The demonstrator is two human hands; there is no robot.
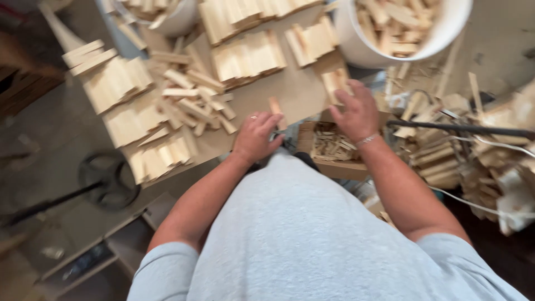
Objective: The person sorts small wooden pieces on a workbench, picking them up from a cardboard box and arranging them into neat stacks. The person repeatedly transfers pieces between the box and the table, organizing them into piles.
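- Workshop floor, seen from above: brown board [290,92] as work surface, carrying batches of pale wood slats [248,56] laid side by side, apparently sorted by size.
- Loose slats [192,97] in a jumble at left centre, not batched.
- White bucket [401,33], far right, filled with wood pieces; it stands within arm's reach.
- Cardboard box [329,147], near, under the right wrist, holds small offcuts.
- Left hand [256,136]: fingers curled together around a small wood piece [276,107], which stands up just beyond the knuckles.
- Right hand [356,111]: fingers spread, resting on a short slat stack [333,81]; blur hides whether it grips.
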